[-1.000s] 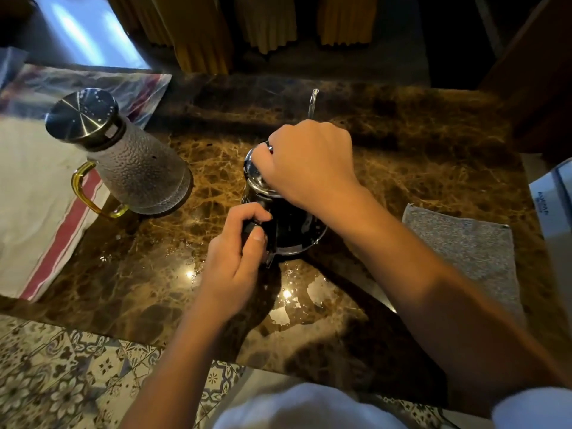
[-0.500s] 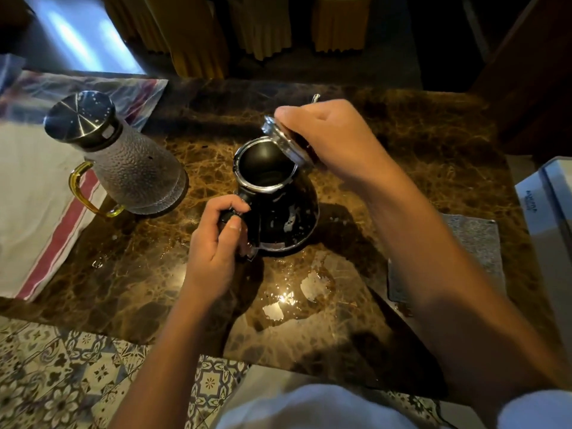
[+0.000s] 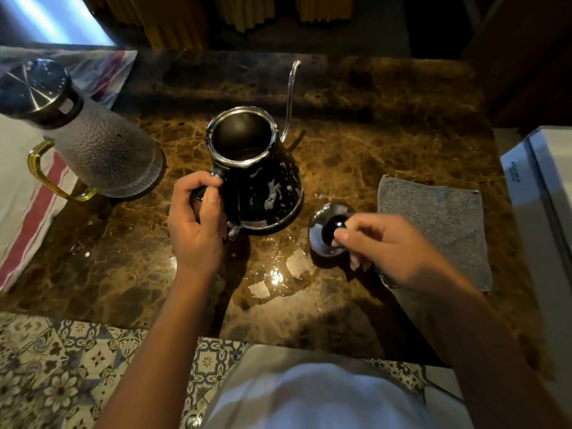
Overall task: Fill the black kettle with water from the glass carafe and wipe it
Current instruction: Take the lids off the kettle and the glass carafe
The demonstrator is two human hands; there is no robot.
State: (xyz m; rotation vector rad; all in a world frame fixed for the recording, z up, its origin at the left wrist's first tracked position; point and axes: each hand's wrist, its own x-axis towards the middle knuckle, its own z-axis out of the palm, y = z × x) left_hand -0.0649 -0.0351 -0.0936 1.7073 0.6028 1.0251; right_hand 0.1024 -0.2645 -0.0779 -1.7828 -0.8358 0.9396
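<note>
Left hand (image 3: 198,224) grips kettle (image 3: 263,187) handle; right hand (image 3: 383,246) pinches lid (image 3: 325,233) knob, lid on tabletop (image 3: 356,150) beside open kettle.

Glossy black gooseneck kettle (image 3: 260,178) upright mid-desk, lid off, mouth open, droplets on its side, round shiny metal lid (image 3: 328,230) just right, textured glass carafe with amber handle (image 3: 102,153) upright at left, capped

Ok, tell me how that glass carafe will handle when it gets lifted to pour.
The glass carafe looks thick-walled, so probably heavy. Its pebbled surface may be slippery if wet, so the yellow handle seems the safer hold. Being glass, it likely chips if knocked on the marble counter.
</note>
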